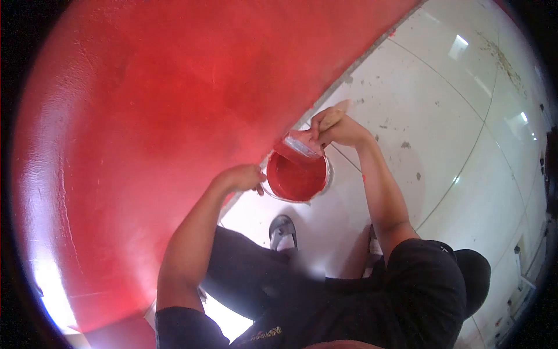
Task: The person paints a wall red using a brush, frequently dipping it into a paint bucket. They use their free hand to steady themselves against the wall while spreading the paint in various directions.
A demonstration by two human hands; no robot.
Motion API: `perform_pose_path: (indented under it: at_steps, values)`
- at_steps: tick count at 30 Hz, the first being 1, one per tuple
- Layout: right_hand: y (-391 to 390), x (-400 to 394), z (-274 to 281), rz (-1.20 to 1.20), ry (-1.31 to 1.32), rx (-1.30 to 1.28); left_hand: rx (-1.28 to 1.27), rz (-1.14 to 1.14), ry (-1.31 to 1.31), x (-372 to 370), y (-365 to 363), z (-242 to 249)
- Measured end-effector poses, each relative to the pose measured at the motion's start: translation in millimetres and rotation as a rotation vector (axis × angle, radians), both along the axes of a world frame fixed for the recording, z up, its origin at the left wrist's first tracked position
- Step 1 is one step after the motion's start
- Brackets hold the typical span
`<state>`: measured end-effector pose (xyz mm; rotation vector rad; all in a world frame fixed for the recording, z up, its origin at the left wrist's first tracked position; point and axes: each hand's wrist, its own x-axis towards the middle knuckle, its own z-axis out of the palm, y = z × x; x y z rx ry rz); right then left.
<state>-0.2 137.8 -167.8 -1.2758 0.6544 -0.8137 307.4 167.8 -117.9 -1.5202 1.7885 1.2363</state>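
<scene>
A wide paintbrush (302, 144) is in my right hand (347, 130), its pale wooden handle pointing up to the right. The metal band and red-coated bristles lie over the far rim of a bucket (329, 177). Red paint (297, 179) fills the inside of this white bucket and coats its inner wall. At the left side of the bucket, my left hand (246, 177) has its fingers closed on the rim.
A glossy red wall (174, 93) rises along the left, with a rough grey edge (349, 75) at its base. White floor tiles (442, 110) with dark joints and stains extend to the right. My shoe (282, 228) stands just below the bucket.
</scene>
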Motion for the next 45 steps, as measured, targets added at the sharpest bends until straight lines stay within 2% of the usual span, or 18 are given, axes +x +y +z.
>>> perform_pose_path:
  at_steps: [2, 3, 5, 7, 9, 14, 17, 18, 22, 24, 26, 29, 31, 35, 37, 39, 41, 45]
  values:
    - [-8, -1, -10, -0.13, -0.419, 0.164, -0.014, 0.02, 0.018, -6, 10, 10]
    - [-12, 2, -9, -0.129, -0.427, 0.152, -0.099, -0.005, -0.03, -14, 18, 17]
    - [-24, 11, -5, -0.334, -0.776, 0.202, -0.206, -0.017, -0.101, -30, 35, 37]
    - [-38, 23, 4, -0.352, -0.82, 0.156, -0.21, 0.013, -0.132, -30, 50, 50]
    - [-52, 46, 22, -0.495, -1.114, 0.173, -0.254, 0.067, -0.106, -15, 66, 43]
    - [-68, 89, 103, -0.532, -1.438, 0.113, -0.223, 0.174, -0.205, -4, 71, 41]
    - [-70, 105, 109, -0.628, -1.412, 0.112, -0.067, 0.099, -0.257, 6, 67, 44]
    - [-70, 111, 97, -0.685, -1.354, 0.116, -0.012, -0.029, -0.313, 9, 63, 46]
    - [-68, 117, 2, -0.889, -1.215, 0.247, -0.03, -0.011, -0.337, 11, 52, 55]
    - [-65, 104, -38, -0.935, -1.125, 0.264, -0.389, 0.016, -0.46, 10, 47, 64]
    - [-62, 94, -73, -1.068, -0.949, 0.455, -0.477, 0.118, -0.408, 14, 44, 74]
    - [-54, 86, -41, -1.124, -0.887, 0.386, -0.615, 0.204, -0.368, 28, 40, 75]
    - [-51, 91, 23, -1.096, -1.002, 0.281, -0.571, 0.211, -0.312, 40, 38, 67]
    - [-58, 106, 131, -0.835, -1.302, -0.01, -0.56, 0.2, -0.255, 40, 36, 67]
    - [-67, 111, 159, -0.798, -1.303, -0.053, -0.663, 0.25, -0.138, 46, 36, 64]
    - [-70, 113, 156, -0.775, -1.303, -0.084, -0.704, 0.249, -0.117, 50, 36, 61]
    - [-77, 115, 129, -0.804, -1.278, 0.059, -0.746, 0.241, -0.091, 48, 34, 62]
    - [-69, 112, 36, -0.99, -1.061, 0.187, -0.975, 0.161, -0.121, 33, 35, 79]
